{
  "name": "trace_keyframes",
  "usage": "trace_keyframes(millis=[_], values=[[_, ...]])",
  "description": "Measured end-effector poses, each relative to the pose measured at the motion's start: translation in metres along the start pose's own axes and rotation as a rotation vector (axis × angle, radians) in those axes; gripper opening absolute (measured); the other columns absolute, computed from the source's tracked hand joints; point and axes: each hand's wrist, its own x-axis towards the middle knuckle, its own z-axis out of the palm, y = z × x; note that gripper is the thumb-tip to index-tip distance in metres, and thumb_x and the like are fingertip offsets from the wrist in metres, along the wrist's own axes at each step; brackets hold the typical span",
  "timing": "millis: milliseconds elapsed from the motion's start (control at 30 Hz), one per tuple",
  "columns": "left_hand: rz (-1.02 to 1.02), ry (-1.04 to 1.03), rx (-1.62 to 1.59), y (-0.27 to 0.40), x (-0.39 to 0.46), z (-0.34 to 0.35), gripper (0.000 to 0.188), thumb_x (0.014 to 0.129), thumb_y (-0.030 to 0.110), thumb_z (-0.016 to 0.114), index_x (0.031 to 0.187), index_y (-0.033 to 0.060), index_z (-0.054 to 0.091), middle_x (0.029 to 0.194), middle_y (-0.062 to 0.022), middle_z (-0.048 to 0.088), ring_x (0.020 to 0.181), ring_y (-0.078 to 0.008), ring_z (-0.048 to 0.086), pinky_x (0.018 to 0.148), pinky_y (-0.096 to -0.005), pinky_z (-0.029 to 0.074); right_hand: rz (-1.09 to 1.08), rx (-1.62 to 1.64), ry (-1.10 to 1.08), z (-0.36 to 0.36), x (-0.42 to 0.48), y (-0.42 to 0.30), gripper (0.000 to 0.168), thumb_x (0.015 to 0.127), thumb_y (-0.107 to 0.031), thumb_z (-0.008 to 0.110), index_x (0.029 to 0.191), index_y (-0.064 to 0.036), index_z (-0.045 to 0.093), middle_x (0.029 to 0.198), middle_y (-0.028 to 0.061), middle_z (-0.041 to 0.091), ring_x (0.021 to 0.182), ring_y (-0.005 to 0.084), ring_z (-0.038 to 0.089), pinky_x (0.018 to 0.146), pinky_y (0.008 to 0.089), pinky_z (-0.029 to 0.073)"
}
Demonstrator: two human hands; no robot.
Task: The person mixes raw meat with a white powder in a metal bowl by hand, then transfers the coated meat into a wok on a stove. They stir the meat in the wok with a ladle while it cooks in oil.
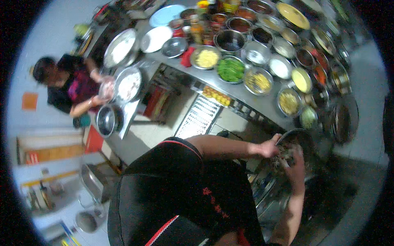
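At the lower right, a round metal bowl (295,132) holds a pale and dark food mix, too blurred to name. My left hand (270,148) grips the bowl's near left rim with its fingers. Over the food, at the bowl's right side, is my right hand (295,169); its fingers reach into the mix, and blur hides whether they hold any of it. Just above the bowl stand a small bowl of pale green chopped food (308,117) and a metal bowl of yellowish pieces (289,104).
A steel counter (184,66) curves across the top, crowded with bowls, among them chopped greens (231,69) and yellow shreds (207,58), plus bottles. At the left another person (77,83) handles food beside a white-filled bowl (128,84). A dark stove area lies at the lower right.
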Motion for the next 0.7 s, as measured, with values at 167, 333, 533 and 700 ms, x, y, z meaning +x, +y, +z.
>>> trace_keyframes(millis=[167, 333, 533, 700], values=[[-0.036, 0.369, -0.35, -0.001, 0.015, -0.031, 0.081, 0.083, 0.012, 0.064, 0.144, 0.0065, 0.011, 0.12, -0.0146, 0.05, 0.114, -0.0284, 0.048, 0.101, -0.0357, 0.038, 0.114, 0.304, 0.139, 0.067, 0.091, 0.021, 0.079, 0.072, -0.027, 0.079, 0.136, -0.001, 0.04, 0.137, 0.0204, 0.044, 0.127, 0.0331, 0.041, 0.105, 0.0445, 0.034], [-0.383, 0.387, -0.804, 0.067, -0.045, -0.092, 0.073, 0.08, 0.004, 0.05, 0.142, 0.0174, 0.014, 0.116, -0.0152, 0.049, 0.094, -0.0294, 0.059, 0.056, -0.0435, 0.058, -0.059, 0.602, -0.196, 0.053, 0.148, -0.033, 0.063, 0.076, -0.018, 0.075, 0.13, 0.0, 0.047, 0.129, 0.0167, 0.051, 0.119, 0.0276, 0.049, 0.101, 0.0398, 0.038], [-0.233, 0.539, -0.877, 0.085, -0.066, -0.091, 0.079, 0.075, 0.001, 0.049, 0.143, 0.0164, 0.011, 0.126, -0.0192, 0.041, 0.097, -0.0353, 0.061, 0.054, -0.0475, 0.06, -0.671, -0.084, 0.063, 0.056, 0.167, -0.068, 0.061, 0.08, -0.023, 0.065, 0.133, 0.0, 0.044, 0.137, 0.0258, 0.041, 0.129, 0.042, 0.037, 0.106, 0.0462, 0.031], [-0.1, 0.689, -0.935, 0.072, -0.1, -0.091, 0.077, 0.073, 0.0, 0.047, 0.141, 0.0137, 0.014, 0.119, -0.0182, 0.048, 0.095, -0.0338, 0.062, 0.057, -0.0484, 0.06, -0.639, -0.263, -0.482, -0.002, 0.151, -0.113, 0.072, 0.064, -0.012, 0.062, 0.134, -0.003, 0.045, 0.138, 0.0308, 0.037, 0.125, 0.0465, 0.039, 0.104, 0.0485, 0.035]])
